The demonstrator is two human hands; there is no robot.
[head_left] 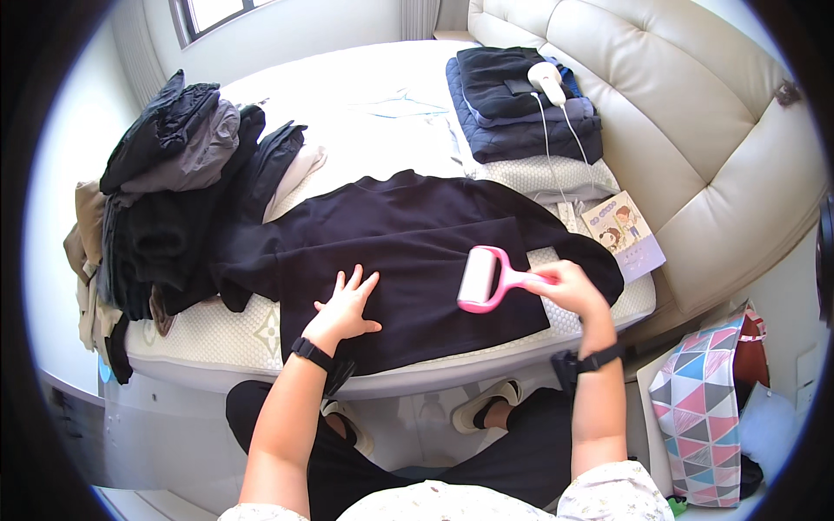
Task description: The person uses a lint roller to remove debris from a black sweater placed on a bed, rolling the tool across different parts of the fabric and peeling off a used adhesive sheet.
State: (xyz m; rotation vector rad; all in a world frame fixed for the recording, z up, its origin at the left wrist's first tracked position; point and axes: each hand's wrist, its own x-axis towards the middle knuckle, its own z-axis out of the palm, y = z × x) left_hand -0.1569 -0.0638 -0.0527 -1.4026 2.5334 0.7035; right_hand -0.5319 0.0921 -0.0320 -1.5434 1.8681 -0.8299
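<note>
A black long-sleeved garment (417, 260) lies spread over the near edge of the bed, its sleeves reaching out to both sides. On its lower left part my left hand (347, 304) rests flat with the fingers spread. My right hand (569, 288) is wrapped round the handle of a pink lint roller (493, 280). The roller's white sticky cylinder is over the right half of the garment; whether it touches the cloth I cannot tell. Each wrist wears a black strap.
A heap of dark clothes (165, 208) covers the bed's left side. Folded dark quilted items (521, 130) carry a white corded device (546, 82). A book (624, 233) lies by the cream padded headboard (660, 113). A triangle-patterned bag (699, 417) stands at the lower right.
</note>
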